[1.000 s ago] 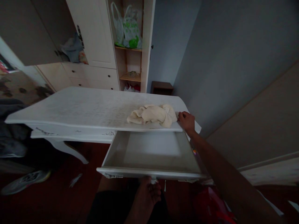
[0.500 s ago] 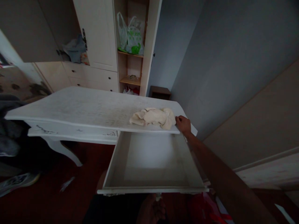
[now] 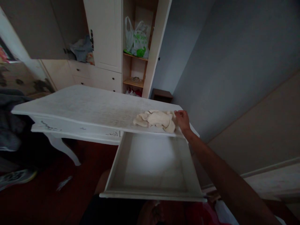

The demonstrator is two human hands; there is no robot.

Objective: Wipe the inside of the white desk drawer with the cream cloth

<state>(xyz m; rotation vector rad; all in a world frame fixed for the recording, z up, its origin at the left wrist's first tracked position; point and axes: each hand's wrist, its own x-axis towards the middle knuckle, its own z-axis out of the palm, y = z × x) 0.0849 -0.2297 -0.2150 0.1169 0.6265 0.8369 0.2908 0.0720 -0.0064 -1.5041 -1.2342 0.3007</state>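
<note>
At far left, a light-coloured shoe [image 3: 17, 179] rests on the dark red floor [image 3: 90, 165], below a heap of grey fabric [image 3: 10, 134]. Next, a white desk [image 3: 82, 101] extends across the view, its top marked with grey soiling, heaviest toward the cloth; one curved leg [image 3: 62, 148] is visible. The left front drawer [image 3: 76, 127] is shut and bears dark ornament. Behind the desk stands a pale wardrobe [image 3: 105, 34], with a white plastic bag [image 3: 140, 40] with green print on an open shelf. Right of the shut drawer, a second drawer [image 3: 152, 162] is pulled well out, its pale interior exposed. The left hand [image 3: 154, 214] is in deep shadow just below that drawer's front edge; its grip cannot be determined. A crumpled cream cloth [image 3: 158, 120] lies on the desk top near the front edge, directly behind the open drawer. Beyond the desk is a low brown stand [image 3: 162, 94]. The right hand [image 3: 182, 119], above the desk's right end, has its fingers drawn narrow, pinching the right end of the cloth
</note>
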